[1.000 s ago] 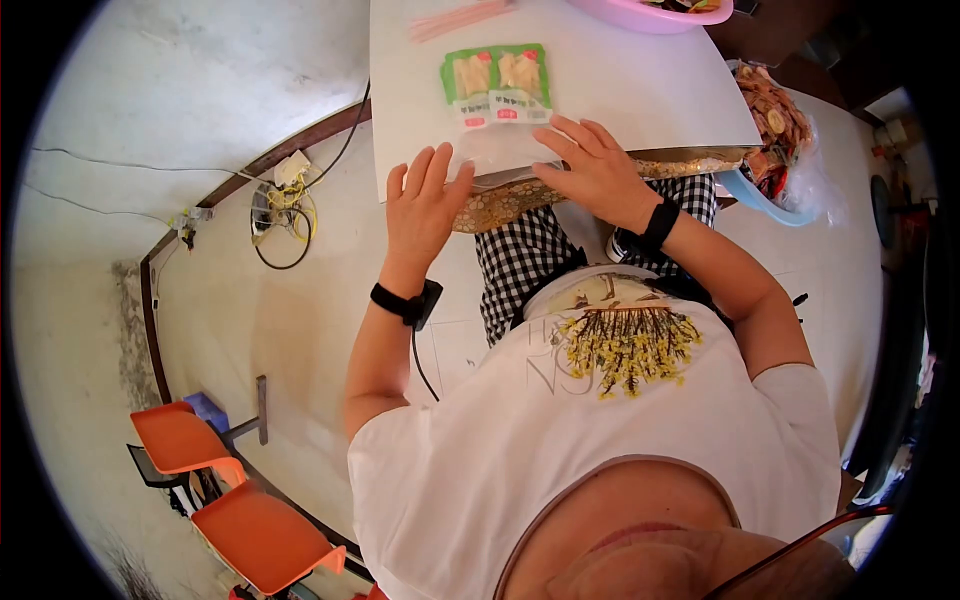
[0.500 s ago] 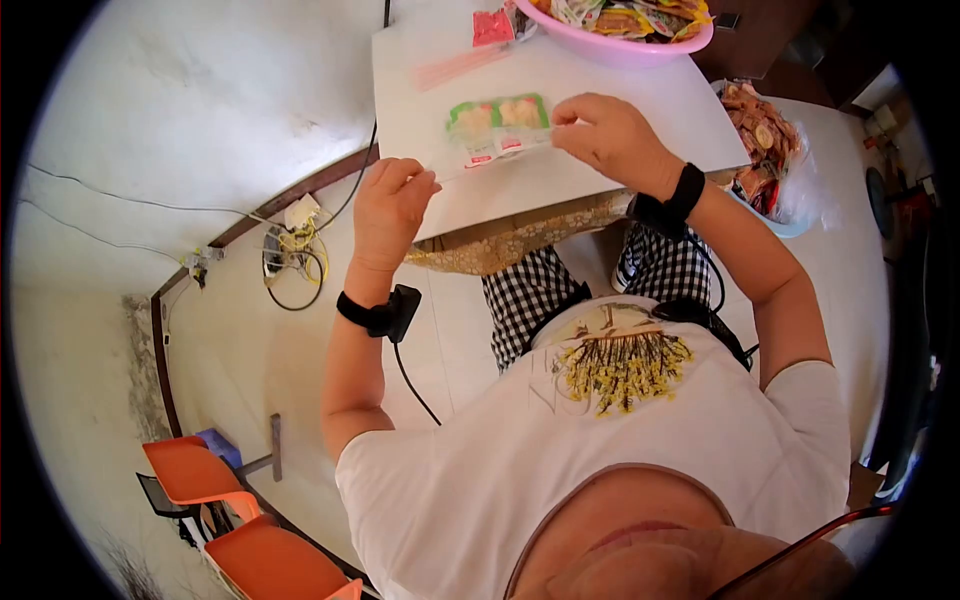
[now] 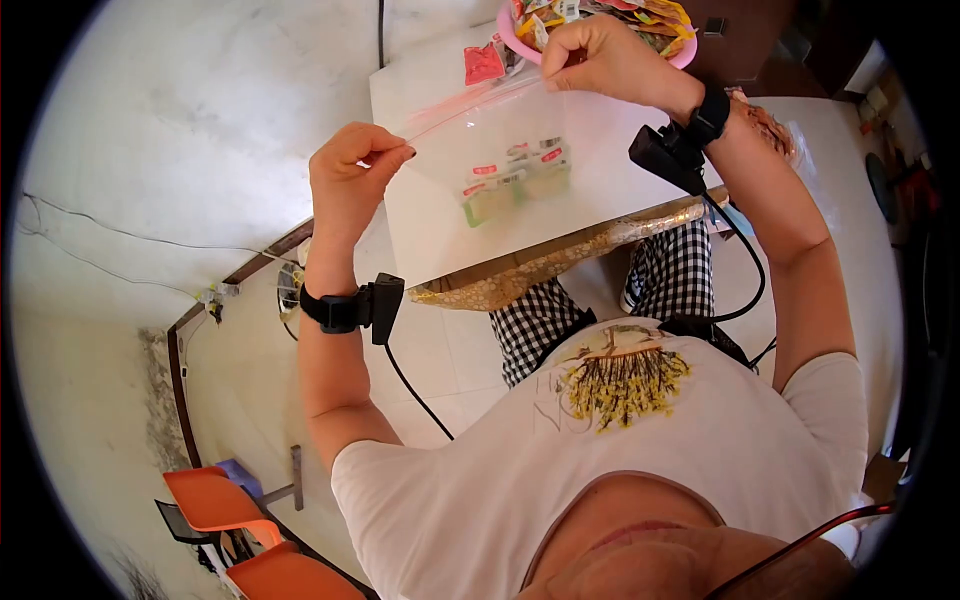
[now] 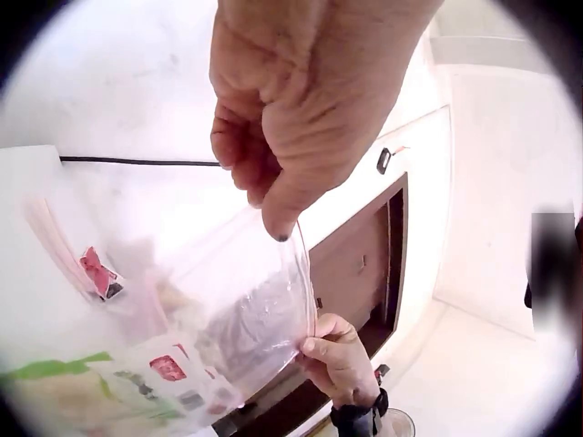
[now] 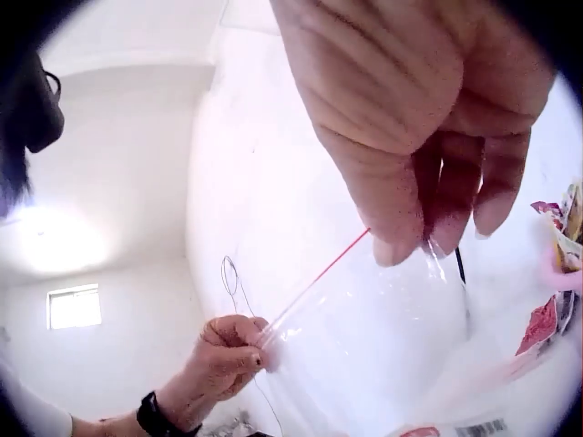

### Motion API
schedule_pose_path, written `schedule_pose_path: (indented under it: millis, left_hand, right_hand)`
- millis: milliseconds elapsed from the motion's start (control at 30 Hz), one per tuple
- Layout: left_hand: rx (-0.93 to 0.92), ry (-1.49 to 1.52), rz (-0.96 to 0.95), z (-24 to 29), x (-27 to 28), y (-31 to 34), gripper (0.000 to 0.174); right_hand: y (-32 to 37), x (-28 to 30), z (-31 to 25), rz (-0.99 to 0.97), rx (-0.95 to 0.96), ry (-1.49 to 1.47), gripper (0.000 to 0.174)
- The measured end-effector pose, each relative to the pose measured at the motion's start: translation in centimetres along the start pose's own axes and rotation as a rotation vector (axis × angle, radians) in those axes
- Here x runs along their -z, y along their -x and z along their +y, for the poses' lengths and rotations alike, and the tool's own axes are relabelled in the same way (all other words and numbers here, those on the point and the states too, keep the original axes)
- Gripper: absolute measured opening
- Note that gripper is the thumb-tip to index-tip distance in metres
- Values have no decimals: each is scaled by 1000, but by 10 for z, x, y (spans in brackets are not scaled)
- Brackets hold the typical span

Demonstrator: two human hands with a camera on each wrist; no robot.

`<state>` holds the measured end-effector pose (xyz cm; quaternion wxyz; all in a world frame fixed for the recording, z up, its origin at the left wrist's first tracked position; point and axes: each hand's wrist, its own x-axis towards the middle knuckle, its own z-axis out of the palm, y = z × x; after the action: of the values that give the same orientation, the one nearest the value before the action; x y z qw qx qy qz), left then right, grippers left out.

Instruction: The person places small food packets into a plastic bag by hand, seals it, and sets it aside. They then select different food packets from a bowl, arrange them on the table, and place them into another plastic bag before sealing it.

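Observation:
A clear zip bag [image 3: 485, 125] with a red line along its top edge is stretched between both hands. My left hand [image 3: 350, 185] pinches one top corner between thumb and fingers. At the opposite corner, the right hand [image 3: 625, 65] pinches the same edge. Through the cloudy film, green-and-white food packets [image 3: 493, 192] show in the lower part of the bag, their green ends downward. In the left wrist view the bag film [image 4: 260, 314] hangs below the thumb, and the red zip line [image 5: 319, 278] runs taut from hand to hand in the right wrist view.
Behind the bag, a pink basin [image 3: 512, 40] full of colourful packets stands on the white table [image 3: 610, 165]. A small red packet [image 3: 484, 64] lies beside it. A patterned cloth [image 3: 520, 285] hangs at the table's near edge. Packets in clear plastic [image 3: 770, 125] stand to the right.
Both hands have gone from lying open over the bag at the table edge to pinching its corners, raised and spread apart. The packets inside have turned from green ends up to green ends down.

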<state>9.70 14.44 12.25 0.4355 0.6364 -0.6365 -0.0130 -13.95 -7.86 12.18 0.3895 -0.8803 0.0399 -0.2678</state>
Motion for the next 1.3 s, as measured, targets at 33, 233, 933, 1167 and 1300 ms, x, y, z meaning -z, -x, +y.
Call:
schedule_pose_path:
  millis: [33,233,933,1167,1300]
  left_hand:
    - [8,7,-7,-1,-2,0,8]
    - [115,91,-34,1,-8,1,9]
    - [391,852,81,-29,-48,17,12]
    - [498,705,161,-49,-52,12,15]
    - [-5,8,387,-33,-58,-2,25]
  right_hand:
    - [1,1,1,1,-16,-21,8]
    - [8,7,10,-9,-52,-36,7]
    - [39,-30,22,154,-326,-712,11]
    - [30,-45,9,136,-336,-737,14]
    - [25,-54,2,190,-380,-756,15]
